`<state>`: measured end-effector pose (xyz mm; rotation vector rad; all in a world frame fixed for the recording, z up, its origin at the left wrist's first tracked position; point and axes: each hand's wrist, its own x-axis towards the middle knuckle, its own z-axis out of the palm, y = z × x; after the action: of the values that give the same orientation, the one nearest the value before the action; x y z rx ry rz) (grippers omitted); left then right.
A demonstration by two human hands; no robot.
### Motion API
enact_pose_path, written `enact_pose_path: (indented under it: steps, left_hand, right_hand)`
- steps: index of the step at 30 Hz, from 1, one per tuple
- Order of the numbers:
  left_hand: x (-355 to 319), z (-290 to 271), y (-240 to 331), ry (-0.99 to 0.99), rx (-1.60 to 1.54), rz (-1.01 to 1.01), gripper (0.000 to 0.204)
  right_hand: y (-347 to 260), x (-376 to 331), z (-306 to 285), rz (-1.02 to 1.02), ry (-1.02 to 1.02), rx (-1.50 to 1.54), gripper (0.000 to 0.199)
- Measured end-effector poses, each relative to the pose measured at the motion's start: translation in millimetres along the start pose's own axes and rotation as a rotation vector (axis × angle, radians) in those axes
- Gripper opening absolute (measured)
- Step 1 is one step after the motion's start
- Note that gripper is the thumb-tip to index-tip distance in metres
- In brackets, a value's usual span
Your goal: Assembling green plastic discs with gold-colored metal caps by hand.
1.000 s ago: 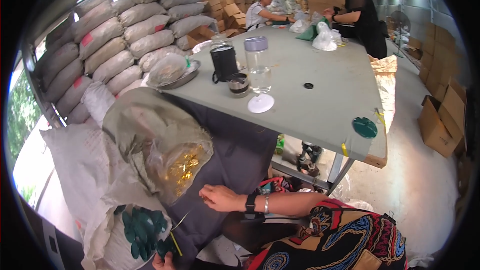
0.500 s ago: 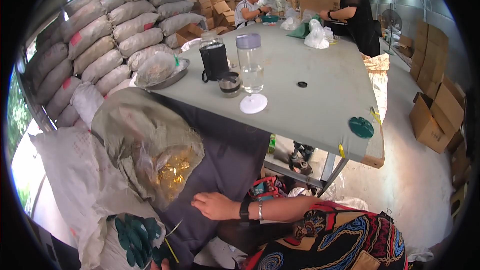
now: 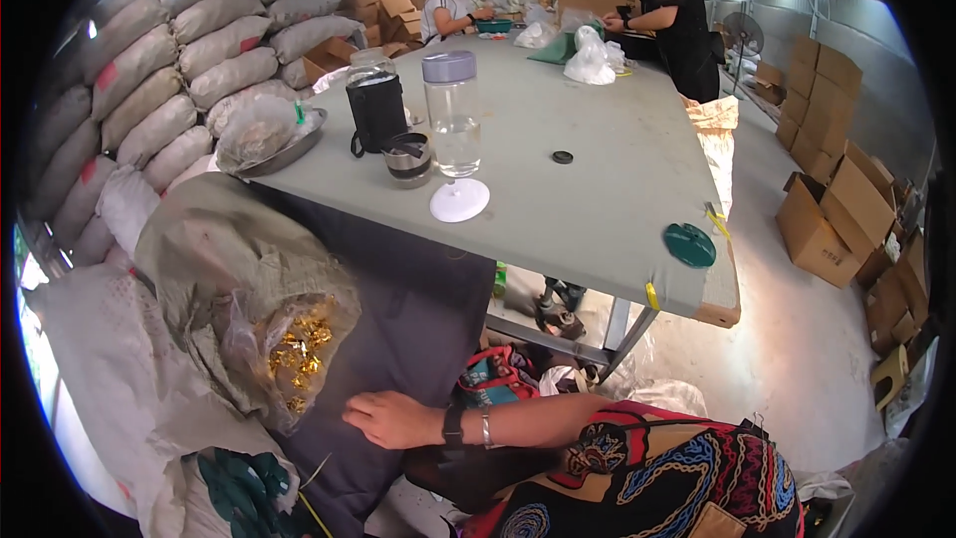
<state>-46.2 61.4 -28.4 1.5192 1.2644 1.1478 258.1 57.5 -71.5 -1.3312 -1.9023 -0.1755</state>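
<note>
My right hand (image 3: 396, 419) hangs over the dark cloth (image 3: 418, 314), fingers curled in. Whatever they may hold is hidden. A black band and a silver bracelet circle the wrist. Just beyond the fingertips, an olive-grey sack (image 3: 224, 229) gapes around a clear plastic bag with crumpled shiny gold pieces (image 3: 301, 351). Below it, a whitish woven sack (image 3: 105, 369) holds several dark green rounded pieces (image 3: 239, 493). Next to these lies a thin yellow strip (image 3: 315, 515). My left hand is out of sight.
A grey table (image 3: 588, 204) carries a clear bottle (image 3: 454, 120), a black-sleeved jar (image 3: 376, 112), a white lid (image 3: 460, 200) and a green oval piece (image 3: 689, 245). Two people work at its far end. Stacked sacks (image 3: 234, 75) stand left, cardboard boxes (image 3: 822, 229) right.
The view has swung right, so everything sits further left. My left fingers, at the lower edge by the green pieces before, have left the picture. The right hand stays curled near the gold pieces.
</note>
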Motion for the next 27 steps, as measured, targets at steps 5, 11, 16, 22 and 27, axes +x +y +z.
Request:
enact_pose_path:
  steps: [5, 11, 16, 22, 27]
  left_hand:
    - [-2.1, -3.1, -3.1, 0.006, -0.023, -0.004, 0.025]
    - [-3.6, -4.9, 2.2, -0.006, 0.013, 0.001, 0.025]
    - [-4.0, -2.1, 3.9, 0.000, 0.006, -0.001, 0.029]
    - [-4.1, -1.1, 5.3, 0.007, 0.013, 0.025, 0.031]
    - [-4.3, -4.8, -0.6, -0.003, 0.043, 0.000, 0.031]
  right_hand:
    - [-1.3, 2.1, 0.0, -0.006, -0.030, -0.019, 0.027]
    - [-3.3, 3.1, 2.2, -0.016, -0.002, -0.023, 0.026]
    - [-4.0, 3.3, 0.1, -0.018, 0.003, -0.030, 0.026]
    - [-3.7, 3.2, -1.1, -0.015, -0.012, -0.049, 0.029]
    - [0.2, 1.3, 4.4, 0.001, -0.059, -0.036, 0.035]
